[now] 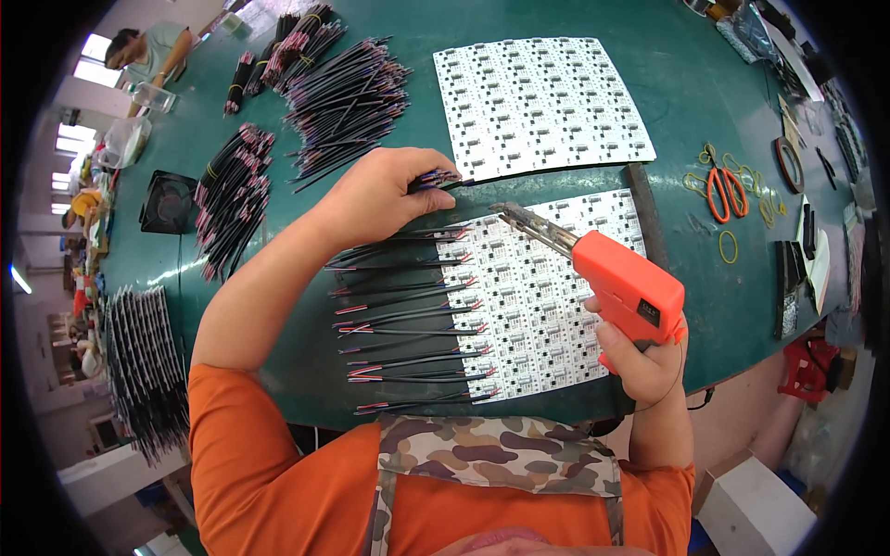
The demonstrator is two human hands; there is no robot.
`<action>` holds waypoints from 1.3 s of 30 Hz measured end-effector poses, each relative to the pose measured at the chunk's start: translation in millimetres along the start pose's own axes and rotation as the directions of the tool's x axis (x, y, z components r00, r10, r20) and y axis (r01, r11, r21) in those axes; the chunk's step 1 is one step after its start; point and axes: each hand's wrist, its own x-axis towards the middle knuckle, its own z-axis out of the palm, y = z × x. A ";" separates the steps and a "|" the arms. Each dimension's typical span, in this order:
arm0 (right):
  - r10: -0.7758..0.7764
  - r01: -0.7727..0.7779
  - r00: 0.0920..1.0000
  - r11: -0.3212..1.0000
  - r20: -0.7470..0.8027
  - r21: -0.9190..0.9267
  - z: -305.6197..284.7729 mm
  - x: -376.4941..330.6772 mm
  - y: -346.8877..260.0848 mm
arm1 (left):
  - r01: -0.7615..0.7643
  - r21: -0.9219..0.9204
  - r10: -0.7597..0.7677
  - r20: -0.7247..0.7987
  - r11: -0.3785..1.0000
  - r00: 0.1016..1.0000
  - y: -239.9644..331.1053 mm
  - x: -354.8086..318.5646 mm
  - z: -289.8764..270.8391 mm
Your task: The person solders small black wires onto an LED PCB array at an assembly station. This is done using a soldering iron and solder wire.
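My left hand (389, 193) is closed, thumb and fingers pinching several short black wires (426, 181) with coloured ends. They lie just above the upper left corner of a white circuit board panel (547, 306). Along this panel's left edge, black wires (408, 332) with red, white and blue ends stick out in a row. In my right hand (644, 366) is a red soldering gun (630, 287), my fingers wrapped round its handle. Its metal tip (510, 213) points left, over the panel's top edge, close to the wires in my left hand.
A second white panel (542, 107) lies beyond. Piles of black wires (348, 102) and a small black fan (169, 201) are at left. Orange scissors (726, 193), yellow bands (728, 247) and a tape roll (788, 165) lie at right. Another person (153, 56) is at the far left.
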 end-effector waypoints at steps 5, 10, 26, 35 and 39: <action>-0.113 0.113 0.994 0.994 -0.001 -0.012 0.3 -2.6 4.1 | -0.273 0.243 0.241 0.155 0.931 0.958 10.0 -13.4 2.9; -0.056 0.066 0.995 0.991 0.087 -0.119 -3.2 -7.8 5.3 | -0.393 0.364 0.306 0.275 0.845 0.912 11.6 -22.9 17.5; -0.062 0.105 0.980 0.968 0.190 -0.229 0.4 -7.4 -2.9 | -0.415 0.423 0.296 0.320 0.806 0.900 12.9 -25.5 24.7; -0.115 0.162 0.973 0.958 0.201 -0.237 1.4 -7.4 -4.4 | -0.401 0.454 0.249 0.359 0.795 0.900 16.4 -23.7 24.0; -0.108 0.133 0.984 0.973 0.140 -0.186 -3.3 -13.0 -4.7 | -0.397 0.469 0.215 0.394 0.789 0.893 19.8 -22.1 22.4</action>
